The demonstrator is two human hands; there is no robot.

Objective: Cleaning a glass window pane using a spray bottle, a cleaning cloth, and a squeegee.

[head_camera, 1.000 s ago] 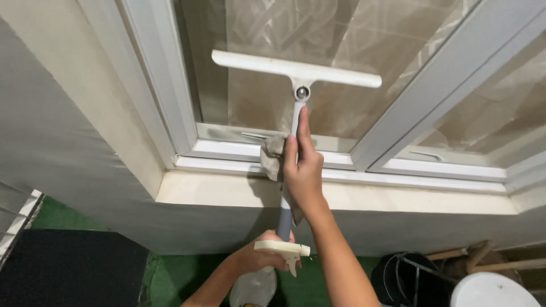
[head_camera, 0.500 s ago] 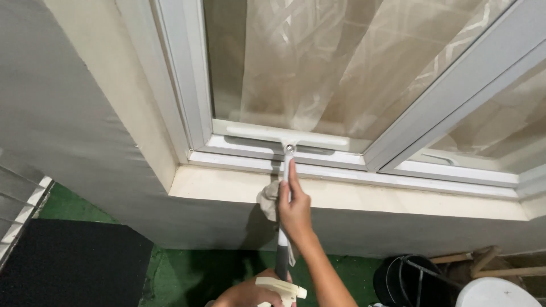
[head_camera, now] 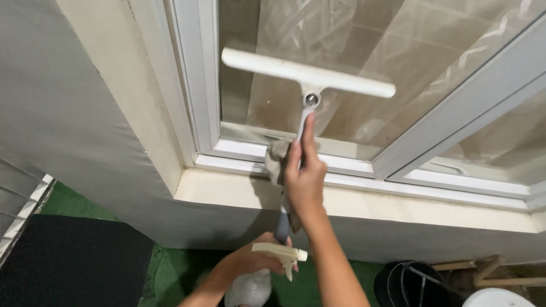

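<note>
On glass: squeegee (head_camera: 307, 73), right hand (head_camera: 304, 177) gripping handle with cloth (head_camera: 277, 159).

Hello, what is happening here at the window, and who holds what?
A person is working a white squeegee on the window glass. The right hand grips its handle high up, index finger stretched along it, with a greyish cloth tucked in the same hand. The left hand holds the lower handle end together with a spray bottle. The blade sits across the pane, above the bottom frame.

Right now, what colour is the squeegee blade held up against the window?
White, or slightly off-white: the squeegee blade runs as a long bar across the glass, seen best in the head view.
</note>
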